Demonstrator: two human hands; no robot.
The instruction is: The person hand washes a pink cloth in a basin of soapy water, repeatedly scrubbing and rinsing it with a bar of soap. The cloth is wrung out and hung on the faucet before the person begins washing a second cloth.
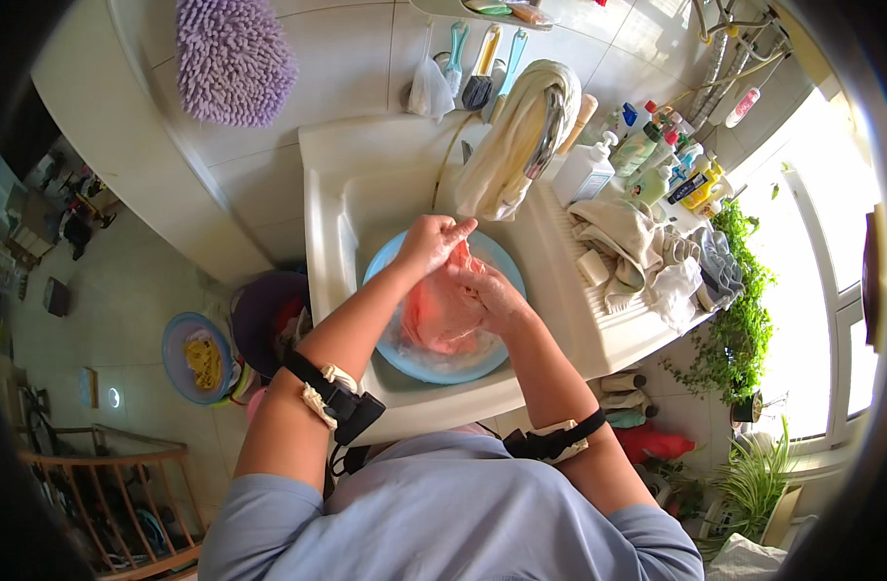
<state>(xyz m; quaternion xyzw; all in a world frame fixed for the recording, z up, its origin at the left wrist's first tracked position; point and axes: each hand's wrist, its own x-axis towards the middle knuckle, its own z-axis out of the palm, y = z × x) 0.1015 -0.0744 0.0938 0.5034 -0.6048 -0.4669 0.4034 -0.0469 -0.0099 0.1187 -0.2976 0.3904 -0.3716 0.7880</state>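
Observation:
Both my hands hold a wet pink cloth (443, 309) over a light blue plastic basin (443, 376) of sudsy water, set in a deep white laundry sink (327, 196). My left hand (436, 245) pinches the cloth's gathered upper end, its fingers closed. Just to the right and lower, my right hand (490, 294) grips the same cloth, with suds on the skin. The cloth's lower part hangs into the foamy water. Which fingers press on the fabric is partly hidden.
A cream cloth (512, 152) drapes over the faucet ahead. At right, the ribbed ledge bears a soap bar (593, 268), a beige cloth (618, 232) and several bottles (636, 149). Brushes (479, 80) hang on the wall. Left on the floor stand a dark tub (258, 309) and a blue basin (174, 363).

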